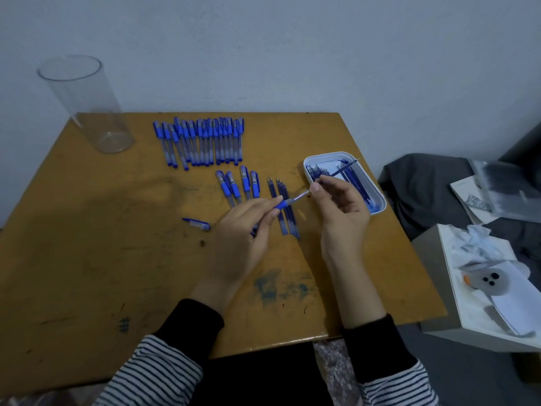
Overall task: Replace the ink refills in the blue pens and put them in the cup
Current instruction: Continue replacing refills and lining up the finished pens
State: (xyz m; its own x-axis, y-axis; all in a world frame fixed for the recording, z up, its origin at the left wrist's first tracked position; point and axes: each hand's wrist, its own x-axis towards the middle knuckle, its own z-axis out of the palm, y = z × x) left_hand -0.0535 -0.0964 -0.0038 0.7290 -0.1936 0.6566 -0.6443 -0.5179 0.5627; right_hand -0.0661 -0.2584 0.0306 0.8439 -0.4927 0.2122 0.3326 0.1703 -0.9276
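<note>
My left hand (244, 230) grips an uncapped blue pen barrel (292, 200), its open end pointing right. My right hand (341, 209) pinches a blue refill (342, 169) just beyond the barrel's end; the refill slants up over the white tray (380, 197) of refills. Several loose refills (288, 212) lie on the table under my hands. A row of several capped blue pens (202, 142) lies at the back, with several more (238, 184) below it. A pen cap (196, 223) and a small tip piece (202, 242) lie to the left. The clear cup (85, 104) stands empty at the back left.
The worn wooden table (102, 259) has ink stains near its front edge. To the right, off the table, a white box (483, 288) holds crumpled paper, with dark cloth and papers (497, 191) behind it. A wall runs along the back.
</note>
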